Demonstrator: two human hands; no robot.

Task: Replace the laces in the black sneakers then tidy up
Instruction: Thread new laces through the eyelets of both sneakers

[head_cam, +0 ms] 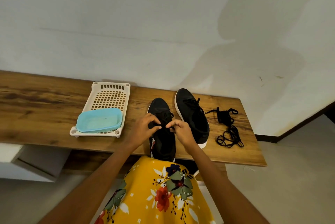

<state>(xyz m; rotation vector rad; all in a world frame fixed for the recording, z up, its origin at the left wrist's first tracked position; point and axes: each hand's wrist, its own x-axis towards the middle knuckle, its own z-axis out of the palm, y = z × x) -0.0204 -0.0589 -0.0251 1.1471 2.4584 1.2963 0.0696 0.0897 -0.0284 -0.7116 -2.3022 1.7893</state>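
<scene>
Your left hand (pixel 147 126) and right hand (pixel 178 129) meet over the near sneaker (pixel 163 133), fingers curled, each pinching the black lace (pixel 159 125) at its throat; both forearms reach in from below, angled toward each other; that shoe's heel overhangs the front edge of the wooden shelf (pixel 45 111), just above your yellow floral dress (pixel 154 193); the second sneaker (pixel 192 115) sits just beside it on the right, laced; loose laces (pixel 228 129) lie further right, near the shelf's end; left of your hands, bare wood separates you from the white basket (pixel 108 96) holding a blue tub (pixel 99 120).
</scene>
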